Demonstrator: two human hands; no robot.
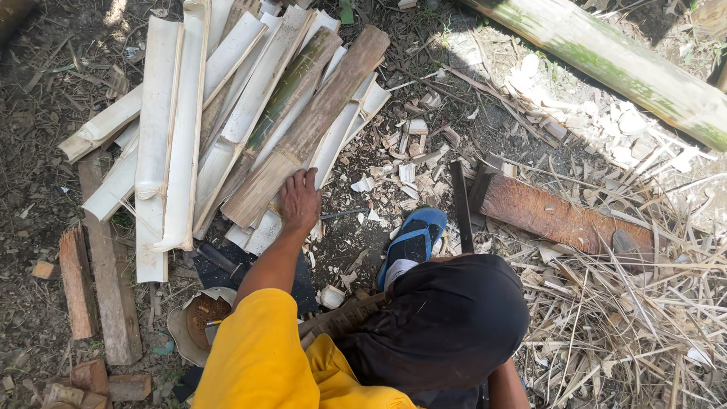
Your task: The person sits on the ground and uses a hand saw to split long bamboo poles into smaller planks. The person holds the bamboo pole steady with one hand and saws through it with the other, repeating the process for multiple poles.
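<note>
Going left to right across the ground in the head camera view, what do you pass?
Reddish wood blocks → pile of split bamboo slats → left hand resting on a slat's end → blue sandal → dark blade → reddish-brown plank → dry bamboo strips.

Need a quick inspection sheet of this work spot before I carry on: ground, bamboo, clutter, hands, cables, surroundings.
Surface: bare dirt ground, littered with chips.
Job's things: pile of split bamboo slats; brown slat lies on top, slanted.
Clutter: pale shavings; wooden blocks; dry straw; blue sandal; reddish plank; round bowl.
Hands: left hand rests open on the brown slat's lower end; right hand hidden below the dark cap.
Cables: nothing seen.
Surroundings: whole green bamboo pole lies across the top right corner.
</note>
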